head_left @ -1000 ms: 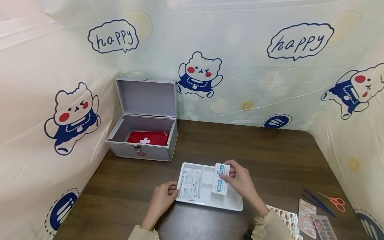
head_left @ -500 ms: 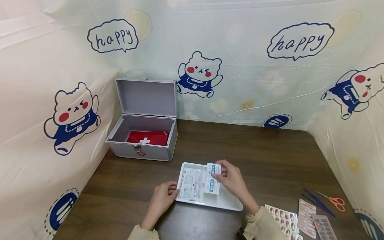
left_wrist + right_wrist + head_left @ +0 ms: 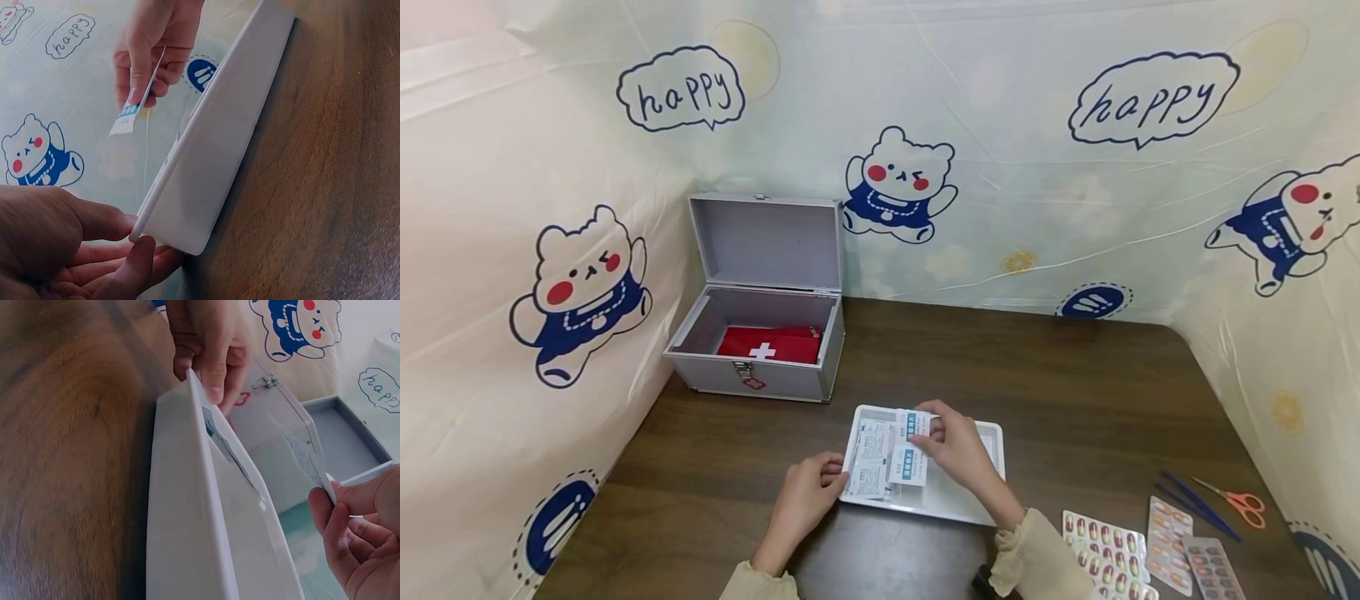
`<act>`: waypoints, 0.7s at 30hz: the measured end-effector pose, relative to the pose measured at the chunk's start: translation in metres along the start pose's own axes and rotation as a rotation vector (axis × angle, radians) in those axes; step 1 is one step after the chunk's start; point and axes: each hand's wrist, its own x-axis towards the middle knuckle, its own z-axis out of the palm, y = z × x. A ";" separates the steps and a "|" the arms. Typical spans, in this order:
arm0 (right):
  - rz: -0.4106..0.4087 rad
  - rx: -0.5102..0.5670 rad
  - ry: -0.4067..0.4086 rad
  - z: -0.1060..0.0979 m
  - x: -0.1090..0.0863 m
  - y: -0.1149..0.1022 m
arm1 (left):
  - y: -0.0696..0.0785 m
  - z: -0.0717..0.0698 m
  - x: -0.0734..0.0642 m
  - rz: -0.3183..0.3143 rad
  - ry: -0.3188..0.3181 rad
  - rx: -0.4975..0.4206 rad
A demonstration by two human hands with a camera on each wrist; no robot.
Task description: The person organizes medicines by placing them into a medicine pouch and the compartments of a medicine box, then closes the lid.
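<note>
Packet [image 3: 910, 468], pinched at lower centre, lies left of our right hand [image 3: 955, 446], long axis up the frame, above the tray [image 3: 943, 502] our left hand [image 3: 808, 492] grips.

left sleeve [image 3: 758, 582]: pale cream-yellow, plain cloth, cuff gathered on the forearm; little of it visible. right sleeve [image 3: 1041, 558]: same colour, more of it in view; cuff ruffled, wavy hem, soft folds behind. black piece [image 3: 983, 581] just beside right cuff, toward the near edge of the worktop [image 3: 1037, 375]; mostly hidden, kind unclear. left hand [image 3: 808, 492], right hand [image 3: 958, 446]: both bare, fingers to wrist.
</note>
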 end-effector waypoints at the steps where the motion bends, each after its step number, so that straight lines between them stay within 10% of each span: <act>1: -0.007 0.001 -0.007 0.001 0.001 0.000 | 0.000 0.000 0.000 -0.004 -0.001 0.000; 21: -0.147 -0.058 -0.068 0.029 0.002 -0.002 | 0.002 -0.001 0.000 -0.018 -0.011 0.012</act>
